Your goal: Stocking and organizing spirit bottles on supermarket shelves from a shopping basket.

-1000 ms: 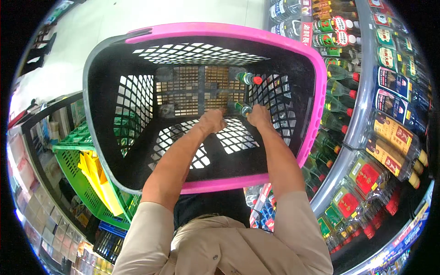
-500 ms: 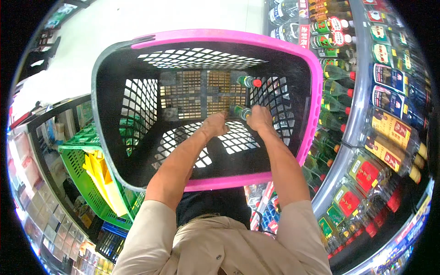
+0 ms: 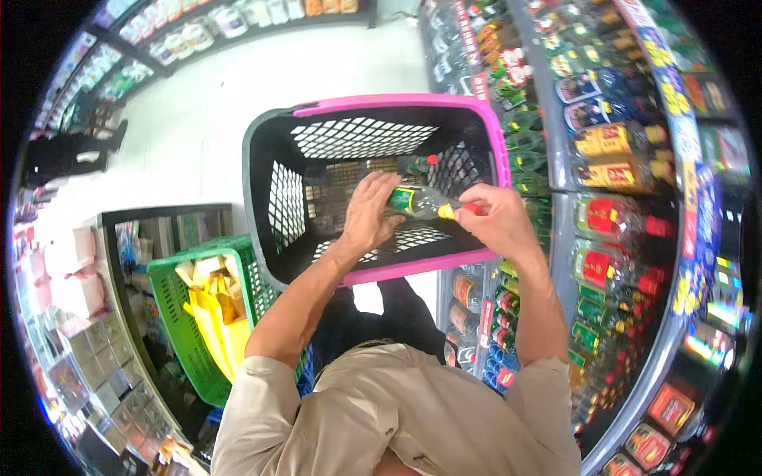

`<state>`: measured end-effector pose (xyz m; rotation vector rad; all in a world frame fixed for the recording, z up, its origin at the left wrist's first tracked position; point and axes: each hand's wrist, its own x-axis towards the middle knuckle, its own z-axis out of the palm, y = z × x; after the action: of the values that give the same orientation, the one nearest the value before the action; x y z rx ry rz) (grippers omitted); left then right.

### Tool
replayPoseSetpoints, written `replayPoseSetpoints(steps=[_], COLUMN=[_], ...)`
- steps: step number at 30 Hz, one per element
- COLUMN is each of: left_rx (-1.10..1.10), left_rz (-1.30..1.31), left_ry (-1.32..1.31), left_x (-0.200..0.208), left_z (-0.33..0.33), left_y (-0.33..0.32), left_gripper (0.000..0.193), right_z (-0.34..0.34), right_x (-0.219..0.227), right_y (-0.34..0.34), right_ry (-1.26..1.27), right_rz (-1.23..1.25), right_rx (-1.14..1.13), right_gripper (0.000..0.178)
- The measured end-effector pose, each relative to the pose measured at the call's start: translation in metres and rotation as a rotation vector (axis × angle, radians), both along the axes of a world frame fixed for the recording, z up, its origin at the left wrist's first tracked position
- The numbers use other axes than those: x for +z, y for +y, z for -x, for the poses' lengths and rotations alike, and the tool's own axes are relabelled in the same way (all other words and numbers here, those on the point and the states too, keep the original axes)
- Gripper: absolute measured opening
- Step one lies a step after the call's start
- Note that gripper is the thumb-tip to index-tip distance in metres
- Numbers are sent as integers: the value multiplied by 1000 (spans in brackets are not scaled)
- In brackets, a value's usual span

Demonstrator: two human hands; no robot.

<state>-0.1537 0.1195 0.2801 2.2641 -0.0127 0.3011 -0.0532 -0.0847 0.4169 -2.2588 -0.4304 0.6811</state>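
Observation:
A clear bottle with a green label and red cap point(image 3: 429, 203) lies sideways between my hands, above the inside of the basket. My left hand point(image 3: 370, 210) is closed around its base end. At the other end, my right hand point(image 3: 504, 226) pinches the bottle near the cap, where a yellow tag shows. Below them is a deep black shopping basket with a pink rim point(image 3: 413, 272) and mesh walls. Inside it, a second bottle with a red cap point(image 3: 419, 164) lies toward the far right wall, partly hidden.
Shelves of bottles point(image 3: 607, 208) run along my right. To my left stands a green crate point(image 3: 165, 287) holding yellow packages point(image 3: 218, 317). Stacked boxes point(image 3: 107, 349) line the far left. A person in dark clothes point(image 3: 67, 152) is on the pale floor point(image 3: 198, 127) at the upper left.
The bottle has come up from the basket's floor. My right hand has shifted to its cap end, and my left hand now holds its base. The basket appears smaller and farther away.

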Motion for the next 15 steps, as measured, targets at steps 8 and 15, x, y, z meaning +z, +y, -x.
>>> replayPoseSetpoints(steps=[8, 15], left_rx=[-93, -170], left_rz=[114, 244], left_ry=[-197, -128], left_x=[72, 93], left_z=[50, 93], left_y=[-9, -35], left_gripper=[64, 64], right_z=[96, 183], right_x=[85, 104], right_y=[-7, -17], right_ry=[-404, -548], right_rz=[-67, -228], right_rx=[-56, -231], right_gripper=[23, 34])
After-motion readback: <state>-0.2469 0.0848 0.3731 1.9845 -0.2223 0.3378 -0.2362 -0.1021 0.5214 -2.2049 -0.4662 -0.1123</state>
